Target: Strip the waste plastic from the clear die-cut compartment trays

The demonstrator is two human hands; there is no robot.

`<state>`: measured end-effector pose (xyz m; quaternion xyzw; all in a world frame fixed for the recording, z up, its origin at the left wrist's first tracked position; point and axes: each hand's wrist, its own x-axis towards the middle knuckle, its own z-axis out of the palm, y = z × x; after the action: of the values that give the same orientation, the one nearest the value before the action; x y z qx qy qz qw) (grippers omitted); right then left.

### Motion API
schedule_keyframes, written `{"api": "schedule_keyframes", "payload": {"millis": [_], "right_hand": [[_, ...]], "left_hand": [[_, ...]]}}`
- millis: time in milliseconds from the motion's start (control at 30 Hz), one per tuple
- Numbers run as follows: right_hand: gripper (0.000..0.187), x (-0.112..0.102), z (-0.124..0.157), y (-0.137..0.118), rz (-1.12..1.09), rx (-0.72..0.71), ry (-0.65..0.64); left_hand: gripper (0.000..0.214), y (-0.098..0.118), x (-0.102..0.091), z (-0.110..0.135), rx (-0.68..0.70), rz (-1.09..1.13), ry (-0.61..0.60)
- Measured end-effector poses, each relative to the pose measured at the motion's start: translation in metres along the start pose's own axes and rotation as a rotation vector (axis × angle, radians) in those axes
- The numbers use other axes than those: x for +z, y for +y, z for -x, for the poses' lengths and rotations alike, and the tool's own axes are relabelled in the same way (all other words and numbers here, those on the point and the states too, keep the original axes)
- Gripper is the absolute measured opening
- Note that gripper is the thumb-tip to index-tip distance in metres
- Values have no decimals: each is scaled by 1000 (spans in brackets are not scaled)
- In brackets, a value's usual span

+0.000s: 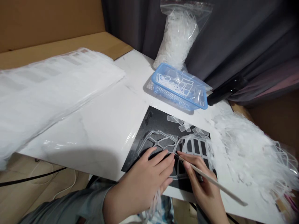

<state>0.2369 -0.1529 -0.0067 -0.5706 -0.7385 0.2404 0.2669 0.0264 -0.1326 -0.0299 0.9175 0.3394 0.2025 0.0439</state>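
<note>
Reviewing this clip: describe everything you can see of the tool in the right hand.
The slim tool is a long, narrow, pale beige-grey stick with a smooth, plain shaft and a free end at lower right; its material cannot be told. The right hand grips it like a pen, with the shaft slanting out past the hand. Its other end points toward the left hand, over the black mat. Whether the tip touches anything is unclear.
</note>
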Motion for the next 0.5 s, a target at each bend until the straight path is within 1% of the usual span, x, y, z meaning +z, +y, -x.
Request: {"api": "schedule_keyframes", "payload": {"millis": [200,367,433,500], "right_hand": [[28,8,-1,0,229,-185,15],[28,17,2,0,488,-256,48],[27,18,2,-1,519,-290,74],[28,20,2,-1,515,-275,79]], "left_hand": [[32,2,-1,-6,-3,28,1],[30,3,1,-8,-5,55,-14],[29,3,1,-8,-5,70,-18],[28,3,2,-8,-7,79,-16]]}}
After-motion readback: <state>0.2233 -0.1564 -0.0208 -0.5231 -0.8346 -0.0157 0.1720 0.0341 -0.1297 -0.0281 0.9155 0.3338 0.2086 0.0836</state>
